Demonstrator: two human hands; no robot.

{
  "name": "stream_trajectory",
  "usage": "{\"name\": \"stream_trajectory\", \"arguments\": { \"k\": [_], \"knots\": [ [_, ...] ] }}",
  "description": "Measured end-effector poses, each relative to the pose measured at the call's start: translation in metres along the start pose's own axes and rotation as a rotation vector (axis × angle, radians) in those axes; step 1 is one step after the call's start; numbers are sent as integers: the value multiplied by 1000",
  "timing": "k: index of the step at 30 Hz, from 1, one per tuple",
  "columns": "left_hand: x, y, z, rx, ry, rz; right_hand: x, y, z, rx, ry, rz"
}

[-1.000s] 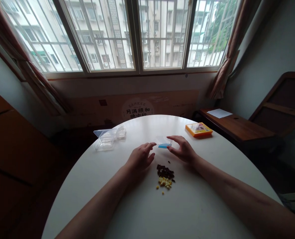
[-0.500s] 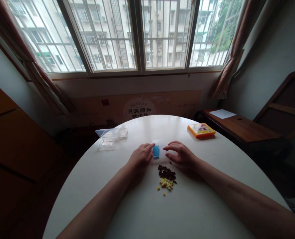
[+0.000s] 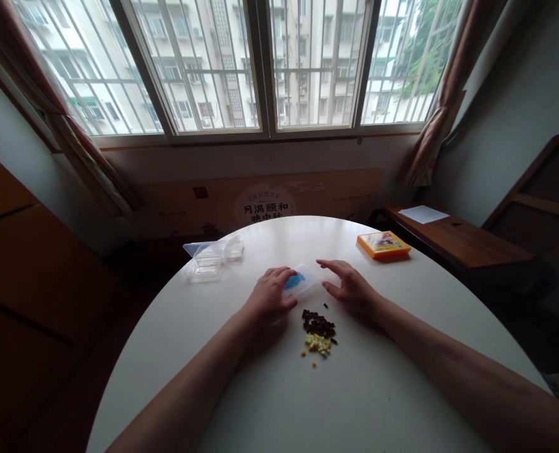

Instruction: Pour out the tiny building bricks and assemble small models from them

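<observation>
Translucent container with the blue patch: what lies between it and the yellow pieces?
A cluster of dark pieces lies between the translucent container and the yellow pieces, nearer the yellow; the head view shows it.

Looks like a room in a home, judging by the tied-back curtains [image 3: 425, 145] beside a wide barred window [image 3: 265, 69]. Faces a many-windowed, multi-storey building [image 3: 180, 66] and a green tree [image 3: 425, 53]. Furnished with a round white desk [image 3: 355, 390], a low piece of wooden furniture [image 3: 478, 245] bearing white paper [image 3: 423, 214], and brown panelled furniture [image 3: 29, 277] at the left.
</observation>
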State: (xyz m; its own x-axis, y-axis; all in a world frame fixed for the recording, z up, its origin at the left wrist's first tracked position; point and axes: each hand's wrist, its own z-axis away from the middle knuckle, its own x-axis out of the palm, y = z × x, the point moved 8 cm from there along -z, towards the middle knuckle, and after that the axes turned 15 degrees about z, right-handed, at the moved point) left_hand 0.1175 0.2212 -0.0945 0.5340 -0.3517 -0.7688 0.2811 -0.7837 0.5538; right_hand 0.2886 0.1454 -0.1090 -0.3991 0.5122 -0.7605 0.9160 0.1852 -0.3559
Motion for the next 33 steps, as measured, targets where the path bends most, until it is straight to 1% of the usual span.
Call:
{"name": "stream_trajectory", "arguments": {
  "k": [3,6,11,15,19,25,33],
  "knots": [
    [3,-4,-2,45,-40,38,6,-5,1,-39,-51,3],
    [6,-2,-2,90,-51,59,12,-6,1,-46,-95,6],
    [9,10,1,158,-39,53,20,-7,-2,-49,-171,-28],
    [11,20,2,216,-89,-17,22,-11,-2,-40,-215,-67],
    [15,25,0,254,-139,-113,24,-9,-2,-6,-233,-86],
    [22,26,-1,291,-173,-229,28,-5,-4,41,-245,-109],
    [25,25,-1,328,-177,-296,27,-5,-4,56,-245,-144]
  ]
}}
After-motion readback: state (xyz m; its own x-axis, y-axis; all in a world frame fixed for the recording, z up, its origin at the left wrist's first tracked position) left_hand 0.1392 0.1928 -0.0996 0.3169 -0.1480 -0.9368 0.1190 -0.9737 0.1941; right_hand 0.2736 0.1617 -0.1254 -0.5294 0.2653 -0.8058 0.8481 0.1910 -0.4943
